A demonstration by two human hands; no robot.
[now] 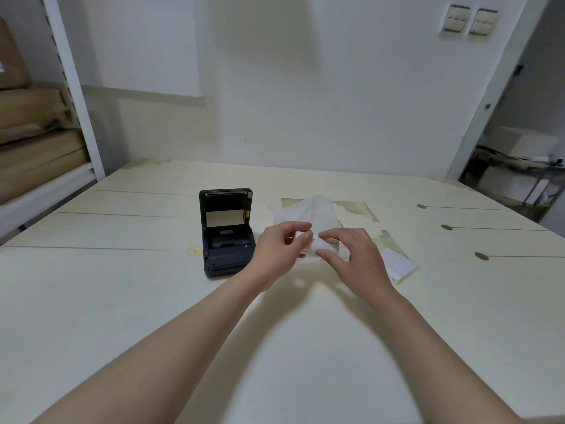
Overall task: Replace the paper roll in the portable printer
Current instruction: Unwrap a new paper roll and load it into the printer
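- At the far left of the frame, brown cardboard boxes are stacked on a white shelving unit beside the table.
- A pale table with thin seams fills the lower frame.
- Left of centre, the dark portable printer stands on the table with its lid swung up and back; the paper bay shows dark, and whether a roll sits in it cannot be told.
- Just right of the printer, the left hand is partly curled, thumb and forefinger pinched on the white paper roll held just above the table.
- A loose, thin white wrapper rises from the roll toward the middle of the frame, behind both hands.
- The right hand meets the roll from the other side, thumb and forefinger closed on its wrapping, the other fingers spread loosely.
- Lower right of that hand, a small white packet with red print lies flat on the table.
- In the upper right, two switch plates sit on the wall.
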